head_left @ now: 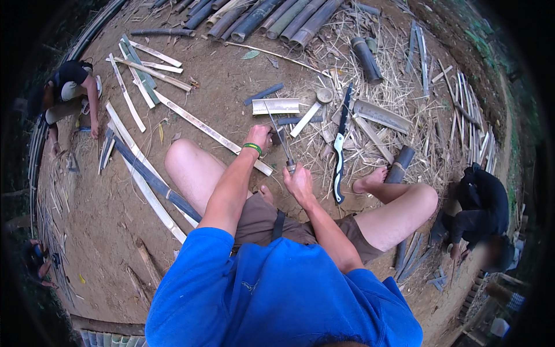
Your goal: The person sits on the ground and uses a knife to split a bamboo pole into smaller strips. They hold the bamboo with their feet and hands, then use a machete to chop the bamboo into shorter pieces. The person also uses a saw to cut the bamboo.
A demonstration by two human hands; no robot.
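Note:
I sit on bare earth with my knees apart. My right hand [299,182] grips the handle of a knife [281,141] whose thin blade points away from me. My left hand [259,136], with a green band at the wrist, holds a small piece of bamboo [277,136] against the blade. A long split bamboo strip [211,132] lies under my left hand. A big machete with a black and white handle [340,144] rests on the ground just right of my hands, near my right foot [370,180].
Whole bamboo poles [272,17] are stacked at the top. Split strips [139,75] lie at left, shavings and cut sections [381,115] at right. One person [68,92] crouches at far left, another in black [483,208] at right.

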